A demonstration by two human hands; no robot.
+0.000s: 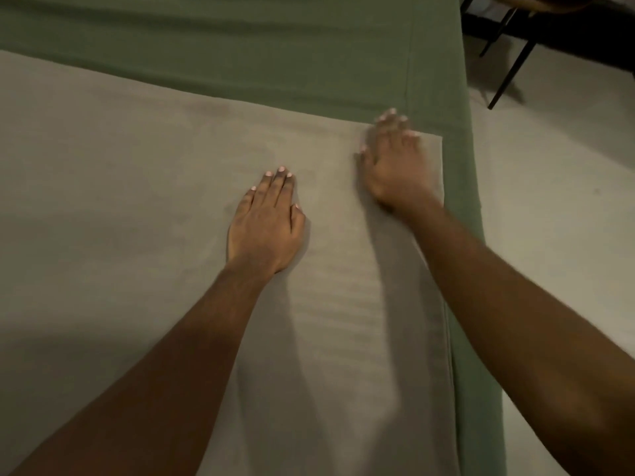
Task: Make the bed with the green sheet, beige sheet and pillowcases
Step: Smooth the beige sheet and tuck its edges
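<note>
i'm smoothing the beige sheet [137, 201] over the green sheet [275, 56] near the bed's right edge; left hand [266, 225] and right hand [395, 163] press flat, fingers straight, holding nothing. pillowcases probably come next; none visible.

Bed [477, 235] under green sheet [240, 46], beige sheet [120, 166] on top.

Head camera looks steeply down, close over the bed [240, 63].
</note>
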